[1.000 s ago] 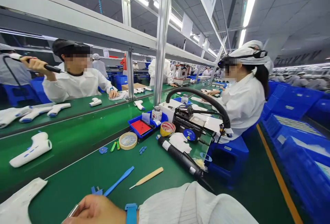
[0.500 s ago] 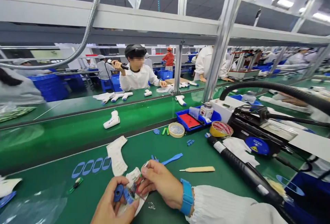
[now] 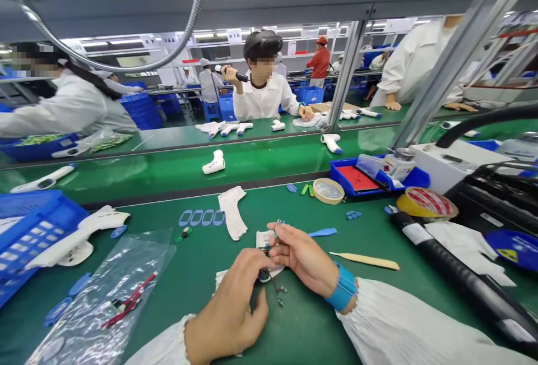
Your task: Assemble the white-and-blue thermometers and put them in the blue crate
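A white plastic housing half point(image 3: 264, 239) lies on the green bench between my hands, largely covered by them. My left hand point(image 3: 231, 300) curls over it from the left, palm down, with its fingertips at a dark round part point(image 3: 264, 275). From the right, my right hand point(image 3: 305, 255) pinches a small silver-tipped part point(image 3: 278, 223) between thumb and forefinger. Thin wires with small metal ends point(image 3: 281, 297) hang below the fingers. Behind them another white housing half point(image 3: 233, 213) rests on the bench.
Blue oval frames point(image 3: 202, 218) lie in a row. A plastic bag point(image 3: 105, 292) with red wires is left, beside a blue basket point(image 3: 37, 230). On the right are a blue pry tool point(image 3: 323, 232), a wooden-handled tool point(image 3: 370, 261), a screw dish point(image 3: 328, 191) and a black tube point(image 3: 454, 275).
The view has tilted down and swung left. My left hand has turned palm down over the housing, hiding the blue part it held. My right hand keeps its pinch on the silver-tipped part.
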